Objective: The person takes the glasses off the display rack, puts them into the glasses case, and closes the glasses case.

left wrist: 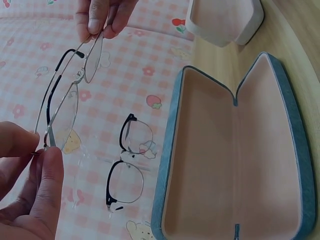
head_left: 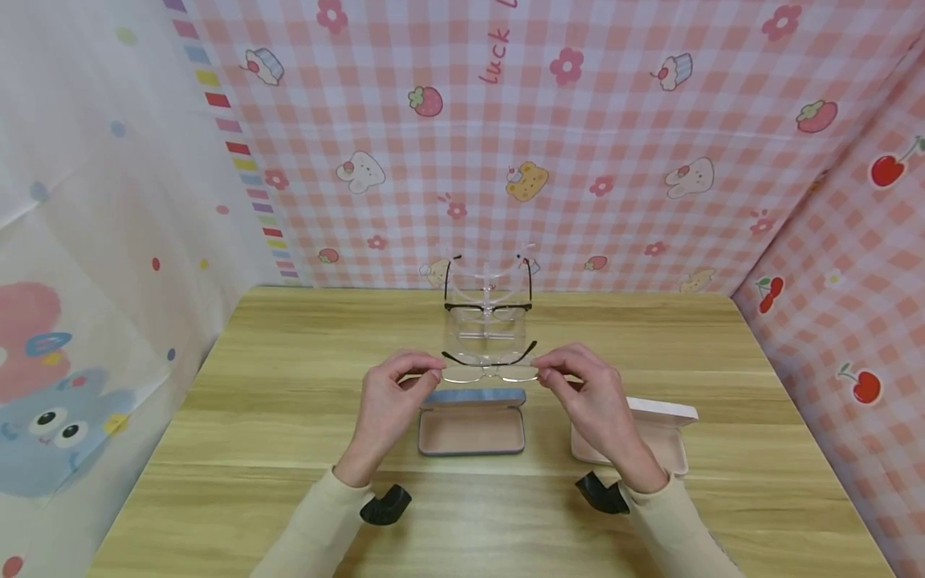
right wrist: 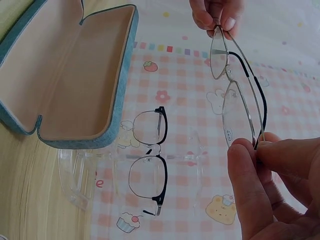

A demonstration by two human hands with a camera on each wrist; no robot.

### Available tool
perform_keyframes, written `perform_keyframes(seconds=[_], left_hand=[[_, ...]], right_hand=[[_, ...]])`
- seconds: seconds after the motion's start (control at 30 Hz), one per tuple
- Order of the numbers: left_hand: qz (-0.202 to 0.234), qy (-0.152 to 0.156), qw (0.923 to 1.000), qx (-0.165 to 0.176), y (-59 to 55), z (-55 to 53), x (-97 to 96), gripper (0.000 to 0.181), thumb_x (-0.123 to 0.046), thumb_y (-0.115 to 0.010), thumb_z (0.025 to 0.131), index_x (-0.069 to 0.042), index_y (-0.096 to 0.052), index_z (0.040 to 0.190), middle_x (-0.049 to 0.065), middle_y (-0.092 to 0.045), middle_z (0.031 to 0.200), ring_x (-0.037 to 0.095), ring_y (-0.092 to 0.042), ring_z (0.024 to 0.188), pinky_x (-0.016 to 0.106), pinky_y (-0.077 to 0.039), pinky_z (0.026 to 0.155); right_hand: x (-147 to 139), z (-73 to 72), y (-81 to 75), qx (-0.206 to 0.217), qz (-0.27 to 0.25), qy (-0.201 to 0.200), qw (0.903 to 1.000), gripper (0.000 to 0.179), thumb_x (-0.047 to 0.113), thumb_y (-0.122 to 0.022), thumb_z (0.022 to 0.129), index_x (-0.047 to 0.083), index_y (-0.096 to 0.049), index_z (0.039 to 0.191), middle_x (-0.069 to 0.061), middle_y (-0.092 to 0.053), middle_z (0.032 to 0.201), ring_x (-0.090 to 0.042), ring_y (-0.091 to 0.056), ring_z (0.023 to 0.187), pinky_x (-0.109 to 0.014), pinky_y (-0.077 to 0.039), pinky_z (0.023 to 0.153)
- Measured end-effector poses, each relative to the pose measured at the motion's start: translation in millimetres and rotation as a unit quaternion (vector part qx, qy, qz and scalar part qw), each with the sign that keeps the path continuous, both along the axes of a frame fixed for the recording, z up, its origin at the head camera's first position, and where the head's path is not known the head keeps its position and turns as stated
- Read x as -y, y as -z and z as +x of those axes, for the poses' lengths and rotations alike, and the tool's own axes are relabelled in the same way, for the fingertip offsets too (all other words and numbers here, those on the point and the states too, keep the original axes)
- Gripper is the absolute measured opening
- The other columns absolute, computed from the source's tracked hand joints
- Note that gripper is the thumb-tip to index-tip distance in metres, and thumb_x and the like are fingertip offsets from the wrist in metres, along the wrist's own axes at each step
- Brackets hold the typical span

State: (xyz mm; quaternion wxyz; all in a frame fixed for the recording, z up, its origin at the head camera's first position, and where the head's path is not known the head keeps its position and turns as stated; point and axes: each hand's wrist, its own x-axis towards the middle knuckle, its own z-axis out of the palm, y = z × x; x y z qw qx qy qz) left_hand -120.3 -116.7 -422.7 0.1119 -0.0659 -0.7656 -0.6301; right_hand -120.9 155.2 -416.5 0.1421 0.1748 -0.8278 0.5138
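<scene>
The wire-rimmed glasses point(head_left: 491, 372) are stretched between your two hands, touching both, so neither hand is nearer. Their long axis runs crosswise, from the fingertips of one hand to those of the other, about level in the head view. The black-tipped temples lie folded across behind the lenses.

Your left hand point(head_left: 388, 404) pinches the left end between thumb and fingers; from that hand, the glasses reach out to your right. Your right hand point(head_left: 594, 399) pinches the opposite end the same way, with the glasses reaching out to its left.

The relation to mind is with the open blue case point(head_left: 471, 434): it sits below your hands and slightly toward you, its long axis roughly parallel to the glasses. It is nearer your left hand, whose fingertips overlap a lid corner in the head view. The open white case point(head_left: 666, 449) lies beneath your right hand and forearm, partly hidden by them.

Beyond both hands, between them, the clear stand point(head_left: 487, 333) carries dark-browed glasses point(head_left: 466, 307), also set crosswise. Everything rests on the wooden tabletop point(head_left: 238, 449) except the pair you hold up.
</scene>
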Motion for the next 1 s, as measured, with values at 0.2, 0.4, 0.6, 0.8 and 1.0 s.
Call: perform_keyframes(seconds=[0.2,0.4,0.6,0.8,1.0], left_hand=[[-0.004,0.003,1.0000,0.002,0.3,1.7,1.7,0.012,0.006,-0.072,0.089,-0.001,-0.080,0.095,0.012,-0.072,0.102,0.018,-0.071,0.093,0.021,-0.060,0.081],[-0.013,0.001,0.9999,0.008,1.2,1.8,3.8,0.011,0.005,-0.073,0.089,-0.001,-0.080,0.094,0.009,-0.072,0.100,0.017,-0.071,0.092,0.023,-0.061,0.081],[-0.031,0.004,0.9995,0.009,2.3,2.8,6.9,0.012,0.003,-0.073,0.090,-0.003,-0.081,0.096,0.008,-0.072,0.101,0.018,-0.070,0.094,0.023,-0.061,0.081],[-0.044,0.036,0.9984,-0.001,5.4,3.6,11.6,0.017,0.005,-0.076,0.088,-0.002,-0.080,0.103,0.009,-0.071,0.106,0.021,-0.069,0.096,0.026,-0.062,0.082],[-0.043,0.059,0.9971,-0.024,9.4,4.2,13.5,0.019,0.008,-0.079,0.085,0.001,-0.079,0.103,0.009,-0.071,0.103,0.023,-0.069,0.094,0.028,-0.063,0.081]], right_hand=[[1.4,-0.4,1.0,0.006,0.003,0.000,1.0000,0.017,-0.006,-0.070,0.095,0.008,-0.078,0.100,-0.003,-0.070,0.100,-0.014,-0.071,0.088,-0.025,-0.062,0.078],[2.7,-1.0,3.7,0.012,0.002,-0.002,0.9999,0.016,-0.004,-0.071,0.095,0.009,-0.078,0.100,-0.003,-0.070,0.101,-0.013,-0.070,0.088,-0.026,-0.062,0.078],[4.7,-0.5,5.8,0.020,-0.006,-0.004,0.9998,0.016,-0.005,-0.069,0.096,0.008,-0.078,0.100,-0.004,-0.070,0.098,-0.012,-0.070,0.087,-0.025,-0.062,0.078],[4.8,0.7,6.2,0.021,-0.003,0.000,0.9998,0.015,-0.007,-0.067,0.096,0.002,-0.077,0.102,-0.004,-0.070,0.097,-0.013,-0.071,0.085,-0.024,-0.062,0.076],[4.2,2.5,6.0,0.041,-0.001,0.000,0.9991,0.014,-0.006,-0.067,0.097,0.002,-0.076,0.104,-0.005,-0.070,0.097,-0.014,-0.072,0.085,-0.023,-0.062,0.076]])
